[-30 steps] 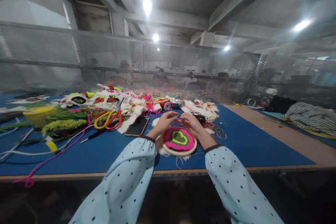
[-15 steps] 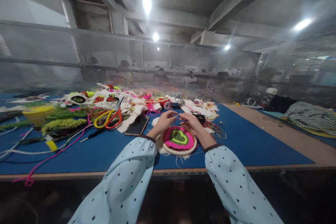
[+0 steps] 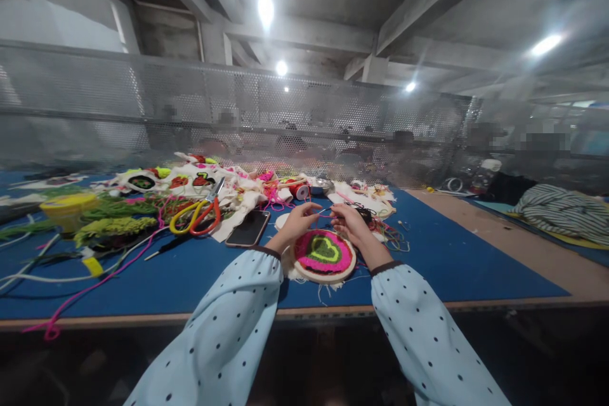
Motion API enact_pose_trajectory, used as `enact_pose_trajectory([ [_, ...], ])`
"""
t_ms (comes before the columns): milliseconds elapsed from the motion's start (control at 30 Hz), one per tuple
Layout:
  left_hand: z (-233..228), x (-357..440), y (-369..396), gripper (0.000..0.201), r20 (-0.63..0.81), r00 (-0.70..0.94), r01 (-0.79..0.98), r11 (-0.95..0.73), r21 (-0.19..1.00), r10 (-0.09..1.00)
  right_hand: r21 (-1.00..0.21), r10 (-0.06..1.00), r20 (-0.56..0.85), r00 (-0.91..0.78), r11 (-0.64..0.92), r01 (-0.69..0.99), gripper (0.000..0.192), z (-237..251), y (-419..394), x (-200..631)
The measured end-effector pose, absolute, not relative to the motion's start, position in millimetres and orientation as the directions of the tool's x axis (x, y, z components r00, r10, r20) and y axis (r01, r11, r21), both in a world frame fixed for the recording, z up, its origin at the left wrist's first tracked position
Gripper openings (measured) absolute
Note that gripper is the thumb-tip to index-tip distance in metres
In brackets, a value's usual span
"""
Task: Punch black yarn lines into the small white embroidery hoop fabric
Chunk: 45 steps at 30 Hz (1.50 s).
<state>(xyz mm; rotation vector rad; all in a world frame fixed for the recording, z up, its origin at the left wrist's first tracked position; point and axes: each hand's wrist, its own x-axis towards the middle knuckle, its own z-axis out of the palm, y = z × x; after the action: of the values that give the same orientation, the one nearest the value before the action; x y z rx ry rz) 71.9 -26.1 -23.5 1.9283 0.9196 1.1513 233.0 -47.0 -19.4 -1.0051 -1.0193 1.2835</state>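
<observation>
Two hands meet just above the far edge of a round hoop (image 3: 324, 256) that lies flat on the blue mat (image 3: 442, 260), near the middle of the table's near side; the hoop holds a tufted patch, pink around a green heart; the left hand (image 3: 297, 223) has thumb and fingertips pressed together on something thin, too small to name, perhaps a needle or thread; the right hand (image 3: 349, 223) is curled beside it, fingertips nearly touching the left, and whether it pinches anything I cannot tell; both sleeves are pale blue with dark dots. Just left of the left wrist lies a phone (image 3: 248, 229), face up; farther left, scissors (image 3: 196, 215) with yellow and red handles rest on white cloth; green yarn (image 3: 111, 226) is heaped beyond them, with a yellow tub (image 3: 69, 206) at the far left; pink yarn (image 3: 90, 285) trails toward the near left edge; a striped cloth (image 3: 561, 210) lies far right.
</observation>
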Motion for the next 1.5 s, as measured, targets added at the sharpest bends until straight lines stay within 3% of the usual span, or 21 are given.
enact_pose_trajectory([
  [267,-21,73,-32,0.042,0.371,0.450,0.234,-0.508,0.829,0.812,-0.967,1.000,0.008,-0.004,0.007,-0.256,0.010,-16,-49,233],
  [533,-15,72,-38,0.030,0.453,0.362,0.294,-0.561,0.774,0.815,-0.983,0.995,0.035,-0.091,0.018,-0.185,0.015,-18,-50,229],
  [733,-12,70,-34,0.034,0.482,0.312,0.269,-0.563,0.782,0.819,-0.989,0.987,0.062,-0.150,0.041,-0.140,0.018,-17,-51,227],
  [833,-4,58,-25,0.031,0.468,0.129,0.155,-0.484,0.861,0.874,-0.993,0.993,0.113,-0.036,0.112,-0.029,0.022,-17,-48,233],
  [933,7,38,-18,0.027,0.406,-0.056,-0.103,-0.409,0.907,0.912,-0.959,0.986,0.164,0.017,0.155,0.239,0.019,-23,-44,243],
  [1100,16,6,-11,0.019,0.150,-0.120,-0.630,-0.192,0.752,0.981,-0.778,0.989,0.144,-0.039,0.137,0.613,0.015,-38,-39,251],
  [1167,16,-3,-8,0.022,0.059,-0.116,-0.751,-0.126,0.648,0.992,-0.765,0.990,0.120,-0.075,0.140,0.629,0.013,-42,-37,251],
  [1267,13,-13,-2,0.028,0.000,-0.196,-0.814,-0.163,0.557,0.981,-0.794,0.991,0.052,-0.120,0.114,0.597,0.017,-40,-37,251],
  [1367,10,-20,2,0.030,-0.003,-0.221,-0.816,-0.184,0.548,0.975,-0.862,0.986,0.015,-0.165,0.097,0.498,0.023,-30,-43,253],
  [1500,9,-23,1,0.029,0.005,-0.189,-0.817,-0.160,0.555,0.982,-0.972,0.973,-0.047,-0.226,0.008,0.235,0.021,-14,-55,259],
])
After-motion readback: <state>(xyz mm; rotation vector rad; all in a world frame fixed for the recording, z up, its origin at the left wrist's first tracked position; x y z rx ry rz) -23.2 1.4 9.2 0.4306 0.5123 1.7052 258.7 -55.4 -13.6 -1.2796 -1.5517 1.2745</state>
